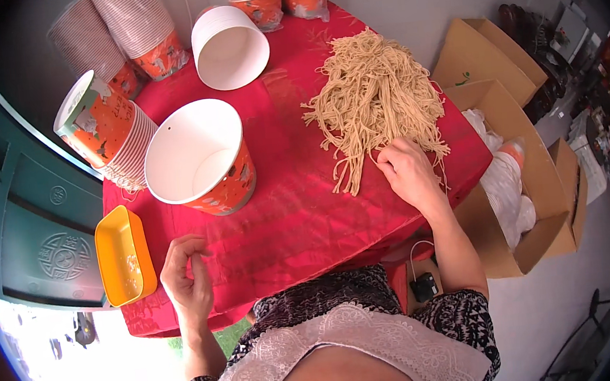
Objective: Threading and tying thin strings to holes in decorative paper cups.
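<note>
A heap of tan cords (380,97) lies loosely tangled on the red tablecloth (301,227) at the right. My right hand (411,172) is at its near edge, fingers curled in and pinched on a cord. My left hand (187,277) hovers above the near left of the table, fingers loosely bent, thumb apart, holding nothing. Beyond it stands an orange-and-white paper bucket (236,186), upright, mouth up, with a small hole below its rim. A second paper bucket (231,55) lies tipped behind it, its white inside facing me.
A yellow plastic tub (147,266) sits at the left edge, beside a nested stack of orange buckets (103,125). Plastic-wrapped bucket stacks (139,31) line the back. An open cardboard box (547,184) with white bags stands right of the table; a green door (40,235) is left.
</note>
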Action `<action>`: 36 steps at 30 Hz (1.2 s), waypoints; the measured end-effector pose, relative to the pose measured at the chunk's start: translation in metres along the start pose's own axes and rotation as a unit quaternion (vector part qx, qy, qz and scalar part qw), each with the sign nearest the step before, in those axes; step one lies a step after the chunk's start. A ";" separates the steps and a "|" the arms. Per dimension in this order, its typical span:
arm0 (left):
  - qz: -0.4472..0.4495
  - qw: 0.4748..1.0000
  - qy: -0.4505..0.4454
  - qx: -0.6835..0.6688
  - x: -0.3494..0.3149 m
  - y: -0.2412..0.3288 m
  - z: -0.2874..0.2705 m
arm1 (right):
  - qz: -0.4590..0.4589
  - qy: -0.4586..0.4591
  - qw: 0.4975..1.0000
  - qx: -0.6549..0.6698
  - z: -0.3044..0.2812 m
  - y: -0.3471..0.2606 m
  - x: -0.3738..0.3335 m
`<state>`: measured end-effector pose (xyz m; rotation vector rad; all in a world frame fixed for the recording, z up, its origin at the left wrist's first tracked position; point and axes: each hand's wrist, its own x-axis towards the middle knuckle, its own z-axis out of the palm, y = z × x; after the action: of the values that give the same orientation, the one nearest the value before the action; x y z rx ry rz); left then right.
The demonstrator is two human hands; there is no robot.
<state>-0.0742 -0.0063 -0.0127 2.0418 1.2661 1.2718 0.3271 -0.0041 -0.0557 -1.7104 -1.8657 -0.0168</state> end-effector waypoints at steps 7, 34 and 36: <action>-0.013 1.000 -0.005 -0.006 -0.003 0.001 0.003 | -0.044 0.079 0.996 0.016 0.003 -0.023 -0.006; -0.194 0.912 -0.206 -0.298 0.005 0.023 0.058 | -0.121 0.050 0.908 0.398 0.052 -0.167 -0.029; -0.249 0.882 -0.203 -0.344 0.007 0.026 0.061 | -0.151 0.069 0.917 0.362 0.057 -0.168 -0.031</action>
<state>-0.0080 -0.0064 -0.0209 1.2631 0.8755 0.8163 0.1505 -0.0380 -0.0518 -0.8871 -1.7077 0.3761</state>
